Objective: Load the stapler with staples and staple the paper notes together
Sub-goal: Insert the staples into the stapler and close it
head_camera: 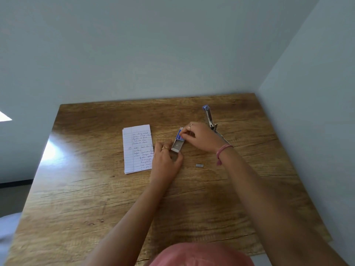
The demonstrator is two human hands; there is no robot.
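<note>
1. Pale walls close in a grained brown wooden table (96,189) set in the corner.
2. On it, the left hand (165,160) pinches the grey inner tray of a small blue cardboard staple box (178,143), while the right hand (201,137) grips its blue sleeve.
3. A short grey strip of staples (199,165) lies loose near the box.
4. Beyond the right hand, the blue-and-metal stapler (209,118) lies swung open, apparently unloaded.
5. Well left, the handwritten lined paper notes (137,148) sit stacked; loading and stapling seem to remain.
</note>
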